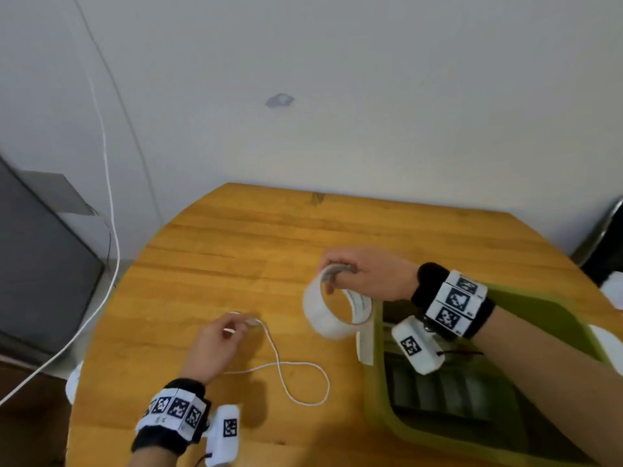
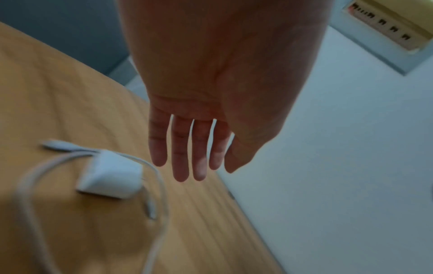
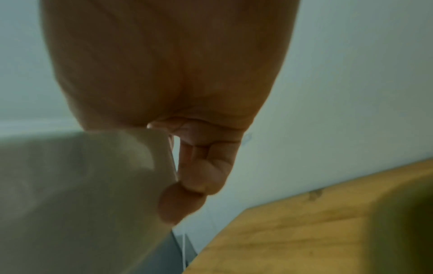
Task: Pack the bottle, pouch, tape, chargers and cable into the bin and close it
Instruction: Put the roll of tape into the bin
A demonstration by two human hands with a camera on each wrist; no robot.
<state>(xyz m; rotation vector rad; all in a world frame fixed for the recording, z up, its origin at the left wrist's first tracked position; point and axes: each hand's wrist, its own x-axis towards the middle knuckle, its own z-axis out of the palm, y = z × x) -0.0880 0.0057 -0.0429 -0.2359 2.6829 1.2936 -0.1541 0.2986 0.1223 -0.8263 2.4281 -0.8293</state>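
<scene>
In the head view, one roll of clear packing tape point(image 1: 337, 310) was held in the air by the right hand point(image 1: 367, 276), whose grip was curled through the core and over the rim, just left of one green plastic bin point(image 1: 377, 382). The bin stood on the right of the round wooden tabletop point(image 1: 219, 251), with dark contents that could not be made out. One thin white cable point(image 1: 296, 375) lay looped on the tabletop, and the left hand point(image 1: 215, 345) was seen over its far end; whether it was touched could not be told. One marker-patterned band was worn on each wrist.

In the left wrist view, the left hand point(image 2: 211, 92) was shown with its grip apart, four fingers point(image 2: 180, 157) straight above the tabletop point(image 2: 58, 83). One small white charger block point(image 2: 111, 178) was seen lying within the cable point(image 2: 161, 204) loop, blurred.

In the right wrist view, the right hand point(image 3: 164, 74) was seen clamped on the tape roll point(image 3: 77, 194), with fingers point(image 3: 201, 172) curled round its edge. A corner of the tabletop point(image 3: 304, 231) was visible beneath, and a blurred green edge of the bin point(image 3: 417, 222) at the right.
</scene>
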